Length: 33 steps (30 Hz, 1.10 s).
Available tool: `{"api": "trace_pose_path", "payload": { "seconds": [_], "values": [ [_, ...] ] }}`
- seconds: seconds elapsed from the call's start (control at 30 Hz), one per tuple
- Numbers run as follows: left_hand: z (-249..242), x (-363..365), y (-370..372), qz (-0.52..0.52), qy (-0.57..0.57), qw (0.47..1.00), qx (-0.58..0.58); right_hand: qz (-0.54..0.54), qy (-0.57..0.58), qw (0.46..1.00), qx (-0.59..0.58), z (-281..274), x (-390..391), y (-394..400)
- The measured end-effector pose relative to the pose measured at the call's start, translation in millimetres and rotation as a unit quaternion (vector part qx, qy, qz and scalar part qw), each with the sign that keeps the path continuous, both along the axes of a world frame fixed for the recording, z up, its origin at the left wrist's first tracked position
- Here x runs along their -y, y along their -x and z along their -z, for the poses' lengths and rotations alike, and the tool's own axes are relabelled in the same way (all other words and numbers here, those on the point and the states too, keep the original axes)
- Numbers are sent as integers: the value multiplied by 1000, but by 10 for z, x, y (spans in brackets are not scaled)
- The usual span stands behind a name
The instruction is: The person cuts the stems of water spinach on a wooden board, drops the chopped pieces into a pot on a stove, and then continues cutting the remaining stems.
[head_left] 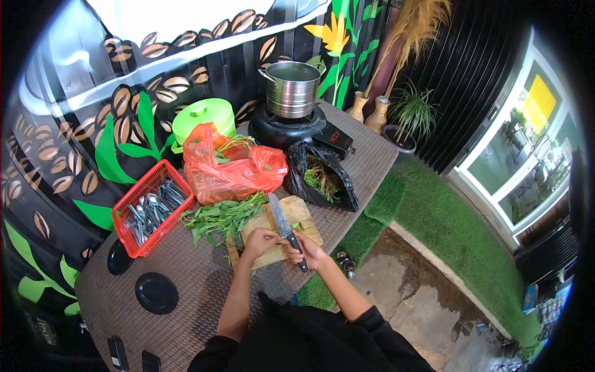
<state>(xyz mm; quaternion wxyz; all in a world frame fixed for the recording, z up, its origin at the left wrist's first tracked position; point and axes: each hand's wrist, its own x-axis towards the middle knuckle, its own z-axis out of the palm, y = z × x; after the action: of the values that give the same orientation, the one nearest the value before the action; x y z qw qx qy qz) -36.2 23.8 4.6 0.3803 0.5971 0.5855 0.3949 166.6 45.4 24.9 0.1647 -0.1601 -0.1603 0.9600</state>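
Note:
My right hand (310, 253) grips the black handle of a knife (279, 214), its broad blade pointing away from me over the wooden cutting board (304, 211). Close beside it, my left hand (261, 240) is closed with fingertips together near the base of the blade; what they pinch, if anything, is too small to make out. Leafy green stems (226, 217) lie heaped on the board's left part and on the table. A few cut green bits rest on the board near the blade.
Behind the board are a red plastic bag (232, 170) with greens and a black bag (341, 186) holding stems. A steel pot (293, 93) stands on a stove (285, 127). A red cutlery basket (149, 245), green lidded pot (204, 118) and black plate (156, 293) are left.

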Motion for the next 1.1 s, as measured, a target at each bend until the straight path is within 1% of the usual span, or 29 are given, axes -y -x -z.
{"api": "trace_pose_path", "payload": {
  "seconds": [0.03,0.1,0.17,0.27,0.3,0.37,0.4,0.47,0.5,0.57,0.6,0.63,0.67,0.7,0.73,0.77,0.8,0.83,0.87,0.9,0.93,0.97,1.0,1.03,1.07,1.1],
  "values": [
    [5,-14,-17,15,5,1000,1,1,0,1000,0,-13,6,-9],
    [-45,-32,-56,32,10,999,2,18,14,998,52,-35,21,-27],
    [-148,-15,-89,73,0,997,-10,24,12,998,59,-53,37,-58],
    [-312,72,-156,68,28,997,-3,35,9,997,71,-130,81,-97],
    [-233,59,-163,69,29,997,-2,41,9,996,77,-157,99,-112],
    [3,11,-164,64,-23,996,61,51,-7,996,75,-151,131,-127],
    [-18,37,-181,62,-22,996,61,60,-22,995,70,-160,161,-126],
    [-62,79,-216,7,-75,986,147,66,-35,993,89,-184,219,-162],
    [-34,91,-198,7,-75,986,146,76,-47,990,106,-179,247,-189],
    [22,122,-137,-75,-84,982,150,83,-55,988,115,-107,284,-257],
    [44,141,-111,-74,-83,982,150,90,-63,986,125,-104,308,-275],
    [62,154,-81,-126,-84,979,135,90,-62,986,125,-103,324,-282],
    [82,167,-56,-177,-84,973,120,110,-78,979,154,-103,340,-290],
    [96,187,-40,-177,-84,973,120,129,-93,970,184,-128,358,-290],
    [112,208,-25,-208,-85,968,109,130,-93,970,184,-153,370,-278],
    [131,223,-20,-239,-87,962,98,148,-150,945,252,-176,379,-254],
    [155,230,-24,-239,-87,962,98,164,-205,911,318,-176,375,-233],
    [177,238,-27,-247,-90,959,104,163,-205,911,318,-167,353,-208],
    [202,275,-23,-255,-90,957,108,182,-299,866,357,-151,342,-174],
    [205,306,-25,-258,-88,956,108,197,-390,810,391,-116,315,-134],
    [196,341,-34,-249,-76,949,176,193,-390,811,391,41,246,-77],
    [177,355,-32,-240,-66,937,244,234,-467,744,417,190,154,18],
    [96,381,-24,-243,-67,937,244,274,-540,666,436,281,92,107],
    [6,435,-19,-221,-22,937,270,271,-541,667,435,245,59,195],
    [-79,476,-20,-199,24,934,296,266,-565,622,471,209,0,294],
    [-71,479,-7,-202,25,933,296,261,-586,576,506,145,-43,396]
  ]
}}
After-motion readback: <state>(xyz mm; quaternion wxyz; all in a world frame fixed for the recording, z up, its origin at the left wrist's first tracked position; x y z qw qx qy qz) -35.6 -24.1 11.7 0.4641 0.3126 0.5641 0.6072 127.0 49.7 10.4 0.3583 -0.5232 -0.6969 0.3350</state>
